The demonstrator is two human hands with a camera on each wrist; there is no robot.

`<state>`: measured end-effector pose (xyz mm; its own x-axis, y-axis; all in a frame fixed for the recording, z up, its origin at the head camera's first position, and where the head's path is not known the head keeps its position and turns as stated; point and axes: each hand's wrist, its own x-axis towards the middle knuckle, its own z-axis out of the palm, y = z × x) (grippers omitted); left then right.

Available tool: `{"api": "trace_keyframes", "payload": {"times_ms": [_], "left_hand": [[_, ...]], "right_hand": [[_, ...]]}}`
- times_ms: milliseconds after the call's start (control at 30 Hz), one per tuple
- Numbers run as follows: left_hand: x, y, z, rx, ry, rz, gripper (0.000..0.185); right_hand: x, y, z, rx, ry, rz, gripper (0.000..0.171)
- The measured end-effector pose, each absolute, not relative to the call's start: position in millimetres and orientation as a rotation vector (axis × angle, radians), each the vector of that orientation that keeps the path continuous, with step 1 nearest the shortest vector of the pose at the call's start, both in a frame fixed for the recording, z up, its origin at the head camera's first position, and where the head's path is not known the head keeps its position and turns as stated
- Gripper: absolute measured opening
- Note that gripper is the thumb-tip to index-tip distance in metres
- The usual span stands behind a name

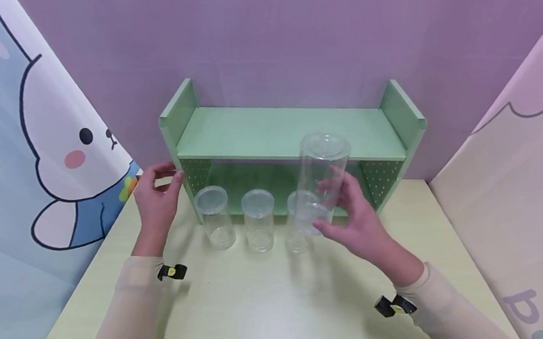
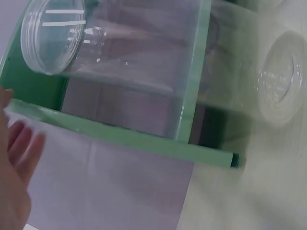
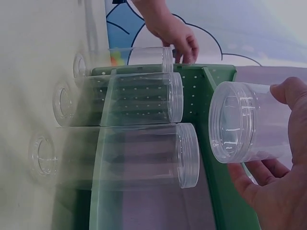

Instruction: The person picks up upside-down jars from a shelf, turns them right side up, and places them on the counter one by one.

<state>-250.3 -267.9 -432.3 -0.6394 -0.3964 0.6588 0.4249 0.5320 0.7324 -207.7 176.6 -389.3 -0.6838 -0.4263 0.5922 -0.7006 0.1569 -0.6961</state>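
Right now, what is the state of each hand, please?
Left hand: open, holding nothing, beside the green shelf.
Right hand: holds the lifted clear jar.

three jars (image 1: pixel 257 226) before shelf (image 1: pixel 284 133)

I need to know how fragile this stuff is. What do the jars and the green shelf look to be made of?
The held jar and the three standing jars look like clear, glossy plastic: see-through walls, moulded ribbed lids. The green shelf seems matte painted wood or board, with perforated side panels.
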Motion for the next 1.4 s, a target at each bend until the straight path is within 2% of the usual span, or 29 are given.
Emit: {"api": "trace_keyframes", "payload": {"times_ms": [167,400,633,767,1033,1400], "left_hand": [[-232,-244,-403,-0.058,-1.606,-1.217,0.028],[-212,-204,-362,-0.461,-1.608,-1.374,0.031],[-202,-146,-340,-0.831,-1.905,-1.502,0.091],[-199,-124,-334,-0.922,-1.999,-1.549,0.102],[-195,-102,-332,-0.977,-2.089,-1.705,0.106],[-198,-98,-342,-0.938,-2.213,-1.719,0.084]], "right_hand": [[-206,176,-392,1.102,-2.185,1.511,0.114],[-201,170,-396,1.146,-2.199,1.539,0.117],[-194,161,-402,1.203,-2.203,1.531,0.115],[-193,154,-403,1.245,-2.196,1.55,0.114],[-190,147,-406,1.261,-2.21,1.558,0.112],[-192,143,-413,1.296,-2.205,1.543,0.113]]}}
